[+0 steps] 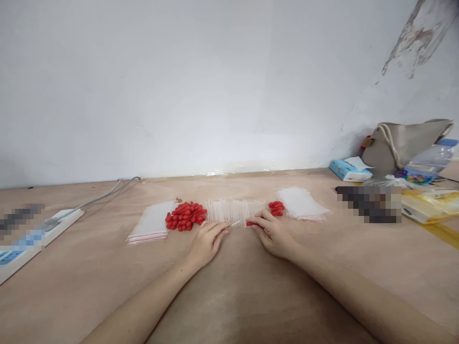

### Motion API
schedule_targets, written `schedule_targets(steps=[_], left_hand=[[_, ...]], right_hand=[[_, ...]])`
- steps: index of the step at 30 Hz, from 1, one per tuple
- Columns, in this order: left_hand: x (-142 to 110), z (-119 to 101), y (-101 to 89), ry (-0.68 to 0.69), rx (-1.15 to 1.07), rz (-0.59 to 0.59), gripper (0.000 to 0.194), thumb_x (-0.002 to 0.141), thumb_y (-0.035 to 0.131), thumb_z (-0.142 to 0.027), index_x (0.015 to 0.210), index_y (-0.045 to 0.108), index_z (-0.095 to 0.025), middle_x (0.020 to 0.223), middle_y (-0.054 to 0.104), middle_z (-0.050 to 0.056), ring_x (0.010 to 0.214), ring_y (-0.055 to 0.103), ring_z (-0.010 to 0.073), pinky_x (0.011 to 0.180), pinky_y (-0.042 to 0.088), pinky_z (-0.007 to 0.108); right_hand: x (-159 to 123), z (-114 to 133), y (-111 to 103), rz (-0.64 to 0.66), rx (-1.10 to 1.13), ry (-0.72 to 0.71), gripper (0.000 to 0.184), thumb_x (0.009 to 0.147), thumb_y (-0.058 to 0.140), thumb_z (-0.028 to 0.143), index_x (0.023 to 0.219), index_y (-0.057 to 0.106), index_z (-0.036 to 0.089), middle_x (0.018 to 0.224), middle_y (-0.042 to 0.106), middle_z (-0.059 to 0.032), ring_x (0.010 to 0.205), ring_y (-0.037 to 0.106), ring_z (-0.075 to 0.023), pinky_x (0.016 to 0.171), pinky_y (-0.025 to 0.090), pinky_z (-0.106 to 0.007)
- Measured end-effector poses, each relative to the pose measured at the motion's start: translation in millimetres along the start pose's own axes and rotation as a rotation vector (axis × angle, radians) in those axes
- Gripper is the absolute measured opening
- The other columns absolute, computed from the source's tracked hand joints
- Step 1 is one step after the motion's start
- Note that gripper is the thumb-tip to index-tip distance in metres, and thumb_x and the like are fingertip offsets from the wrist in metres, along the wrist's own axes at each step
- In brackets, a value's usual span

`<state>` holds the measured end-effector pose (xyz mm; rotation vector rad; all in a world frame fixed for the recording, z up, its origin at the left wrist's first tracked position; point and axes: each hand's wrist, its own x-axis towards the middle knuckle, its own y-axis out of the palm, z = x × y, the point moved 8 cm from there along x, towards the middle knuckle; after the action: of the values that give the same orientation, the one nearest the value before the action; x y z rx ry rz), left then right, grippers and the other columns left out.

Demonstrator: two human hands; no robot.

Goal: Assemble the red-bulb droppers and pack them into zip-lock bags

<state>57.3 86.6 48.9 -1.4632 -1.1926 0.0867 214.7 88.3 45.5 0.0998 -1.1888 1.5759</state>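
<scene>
My left hand is closed, its fingertips pinching a thin whitish tube that points to the right. Between the fingers of my right hand is a small red rubber bulb, facing the tube with a short gap between them. Just behind both hands lies a row of thin clear tubes. A large heap of red rubber bulbs sits left of the row. Several more red bulbs lie on its right, beside my right hand.
Clear flat zip bags lie in a left stack and a right stack. A power strip with a grey cable is far left. At right are a tissue pack, a grey bag, a bottle and a yellow-white packet.
</scene>
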Motion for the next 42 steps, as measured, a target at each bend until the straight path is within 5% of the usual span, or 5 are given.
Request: schedule_targets(steps=[14, 28, 42], left_hand=[[-6.0, -3.1, 6.7, 0.033, -0.002, 0.014, 0.016, 0.087, 0.045, -0.022, 0.095, 0.059, -0.020, 0.088, 0.064, 0.003, 0.082, 0.056, 0.0154, 0.075, 0.036, 0.030], [-8.6, -10.1, 17.3, 0.188, -0.042, 0.107, 0.032, 0.089, 0.039, -0.017, 0.118, 0.051, -0.024, 0.085, 0.064, 0.004, 0.075, 0.054, 0.0151, 0.070, 0.040, 0.030], [-14.0, -14.9, 20.0, 0.257, 0.066, 0.118, 0.034, 0.087, 0.037, -0.013, 0.116, 0.054, -0.019, 0.084, 0.062, 0.006, 0.074, 0.053, 0.0163, 0.069, 0.043, 0.031]], right_hand=[[-6.8, 7.7, 14.0, 0.023, 0.122, 0.027, 0.015, 0.085, 0.041, 0.020, 0.093, 0.054, 0.019, 0.084, 0.055, -0.0055, 0.077, 0.052, -0.0145, 0.068, 0.044, -0.028], [-8.0, 2.5, 12.4, -0.036, 0.123, -0.017, 0.018, 0.084, 0.046, 0.025, 0.093, 0.061, 0.021, 0.081, 0.063, -0.0044, 0.073, 0.057, -0.0129, 0.065, 0.046, -0.024], [-10.6, 4.6, 20.6, 0.098, 0.047, -0.060, 0.018, 0.085, 0.044, 0.025, 0.088, 0.061, 0.020, 0.079, 0.061, -0.0047, 0.074, 0.056, -0.0133, 0.066, 0.046, -0.025]])
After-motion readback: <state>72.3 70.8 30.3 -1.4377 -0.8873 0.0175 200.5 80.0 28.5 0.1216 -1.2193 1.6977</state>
